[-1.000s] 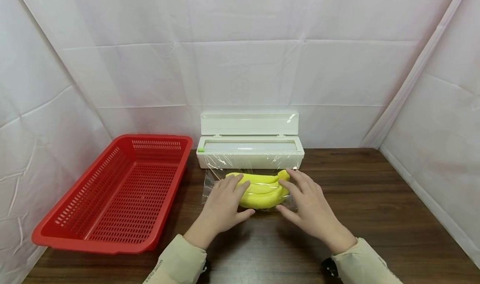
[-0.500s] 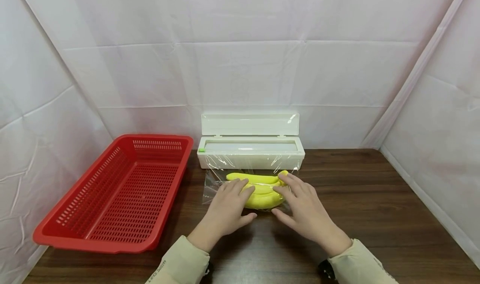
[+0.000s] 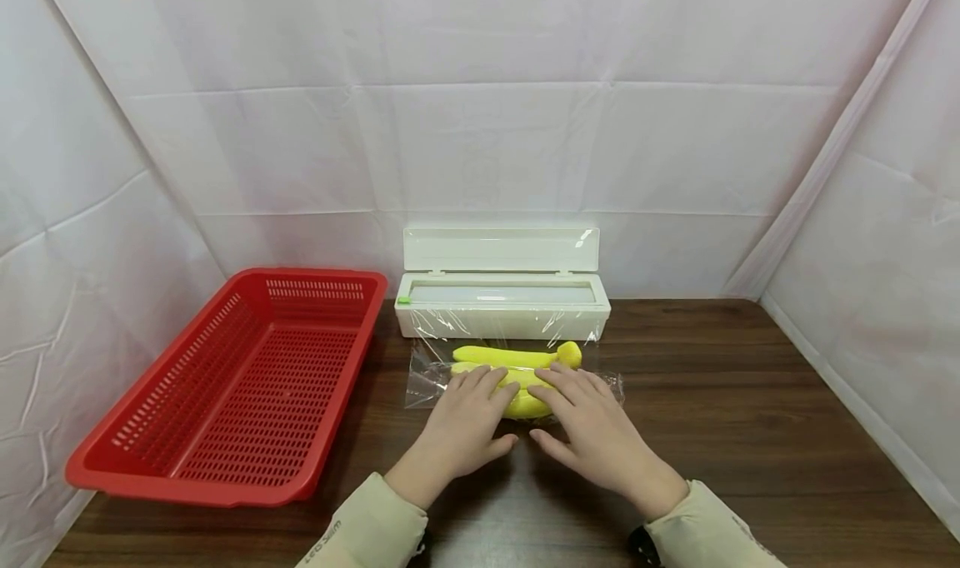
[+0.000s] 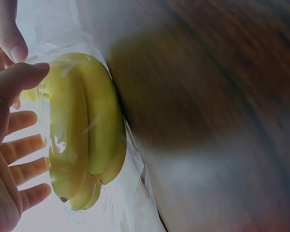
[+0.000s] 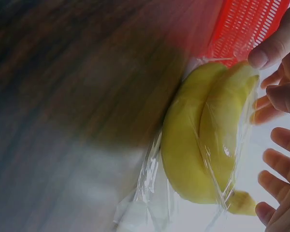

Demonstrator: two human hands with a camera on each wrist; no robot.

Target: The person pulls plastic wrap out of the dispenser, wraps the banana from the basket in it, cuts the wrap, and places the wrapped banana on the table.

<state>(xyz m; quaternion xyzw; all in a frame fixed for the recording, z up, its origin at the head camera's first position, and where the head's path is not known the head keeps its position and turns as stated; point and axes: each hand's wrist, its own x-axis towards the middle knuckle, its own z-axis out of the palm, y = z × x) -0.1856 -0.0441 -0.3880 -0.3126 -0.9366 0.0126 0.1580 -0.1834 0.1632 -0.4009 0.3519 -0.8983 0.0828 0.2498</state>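
Note:
A bunch of yellow bananas point(image 3: 504, 356) lies on the table, its stem end to the right. Clear plastic wrap point(image 3: 426, 385) covers part of it and runs back to a white wrap dispenser point(image 3: 502, 323) with a raised lid. Over the bunch's left front part, my left hand point(image 3: 463, 425) lies with fingers extended and a little spread. My right hand point(image 3: 598, 428) reaches over the right front part, fingers likewise extended. In the left wrist view, wrinkled film shows over the bananas point(image 4: 70, 140), with fingertips close beside them. Both hands hide some of the fruit's near side.
To the left stands a red slotted basket point(image 3: 307, 435) with nothing in it. A small green slider point(image 3: 403, 300) sits at the dispenser's left end. White curtains point(image 3: 480, 135) enclose the dark wooden table point(image 3: 750, 401) at the back and sides.
My right hand has slid left and slightly toward me, uncovering the stem end. The left hand has shifted a little right, so the two are closer together. The dispenser has stayed in place.

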